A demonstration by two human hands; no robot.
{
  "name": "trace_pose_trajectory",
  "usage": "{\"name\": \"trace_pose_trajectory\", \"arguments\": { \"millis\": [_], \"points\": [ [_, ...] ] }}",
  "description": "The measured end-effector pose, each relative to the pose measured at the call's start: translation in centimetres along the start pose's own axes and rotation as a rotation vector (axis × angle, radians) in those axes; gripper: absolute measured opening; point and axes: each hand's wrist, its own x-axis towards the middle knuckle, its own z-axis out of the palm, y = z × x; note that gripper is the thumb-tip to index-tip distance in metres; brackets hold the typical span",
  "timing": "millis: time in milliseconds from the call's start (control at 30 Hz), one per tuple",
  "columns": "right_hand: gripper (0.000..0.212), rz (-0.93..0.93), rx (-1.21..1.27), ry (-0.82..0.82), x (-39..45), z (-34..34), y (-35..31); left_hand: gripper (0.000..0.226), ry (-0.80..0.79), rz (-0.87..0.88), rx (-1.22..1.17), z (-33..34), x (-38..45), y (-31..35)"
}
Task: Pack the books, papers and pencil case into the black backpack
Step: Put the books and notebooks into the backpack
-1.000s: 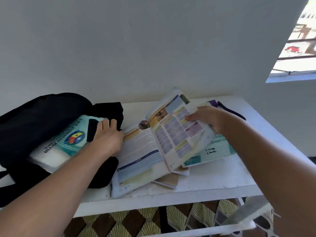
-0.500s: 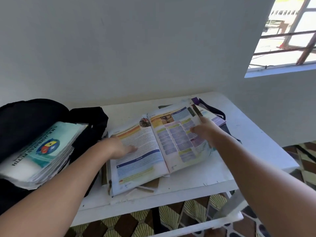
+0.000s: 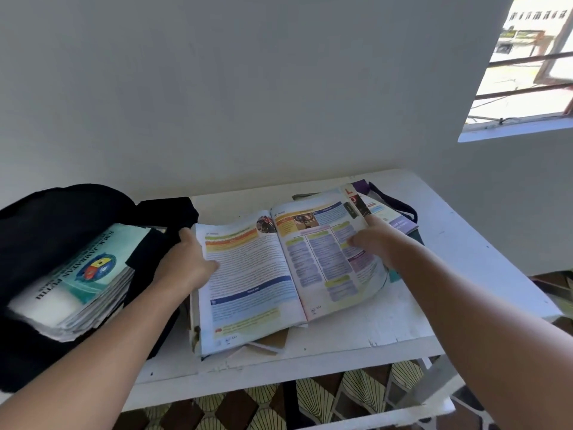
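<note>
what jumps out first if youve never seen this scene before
The open textbook in the middle of the white table, with the left hand on its left edge and the right hand on its right page. At the left lies the black backpack, open, with a stack of papers sticking out.

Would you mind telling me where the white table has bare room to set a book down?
Bare table lies right of the open textbook, and behind it toward the wall. The left is crowded by the black backpack.
</note>
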Motion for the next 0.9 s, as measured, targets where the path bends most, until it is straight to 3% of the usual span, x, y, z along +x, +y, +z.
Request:
{"name": "trace_pose_trajectory", "arguments": {
  "millis": [100, 167, 333, 367, 433, 500, 567, 633, 700, 767, 900],
  "points": [
    [0.035, -0.007, 0.025, -0.025, 0.0, -0.1, 0.1, 0.049, 0.140, 0.167, 0.164, -0.7, -0.7, 0.7],
    [0.034, -0.007, 0.037, -0.037, -0.2, -0.1, 0.1, 0.045, 0.157, 0.205, 0.055, -2.0, -0.8, 2.2],
    [0.030, -0.028, 0.054, -0.046, 0.6, -0.2, 0.7, 0.047, 0.082, 0.133, -0.775, -5.2, -2.5, 9.3],
    [0.030, -0.036, 0.094, -0.053, 0.7, -0.2, 0.8, 0.043, -0.013, 0.130, -0.975, -5.5, -3.0, 10.9],
    [0.062, 0.000, 0.253, -0.024, 1.4, -0.6, 1.0, 0.034, -0.288, 0.116, -1.235, -5.0, -3.9, 13.6],
    [0.093, 0.093, 0.394, -0.007, 2.2, -1.6, 1.2, 0.045, -0.384, 0.100, -1.079, -2.9, -4.5, 14.6],
    [0.107, 0.192, 0.480, -0.151, 1.2, -3.0, 1.3, 0.055, -0.330, 0.115, -0.688, 0.0, -5.0, 14.4],
    [0.097, 0.175, 0.490, -0.345, -0.7, -3.9, 1.3, 0.055, -0.341, 0.092, -0.431, 2.5, -5.4, 13.7],
    [0.061, 0.074, 0.353, -0.446, -2.2, -4.0, 1.4, 0.040, -0.317, 0.057, -0.400, 4.4, -5.4, 13.1],
    [0.031, 0.001, 0.163, -0.302, -2.3, -3.2, 1.4, 0.028, -0.289, 0.027, -0.526, 5.4, -4.9, 12.8],
    [0.029, -0.132, -0.032, 0.019, -1.3, -2.2, 0.7, 0.048, -0.140, 0.016, -0.699, 6.3, -3.4, 13.5]
  ]
}}
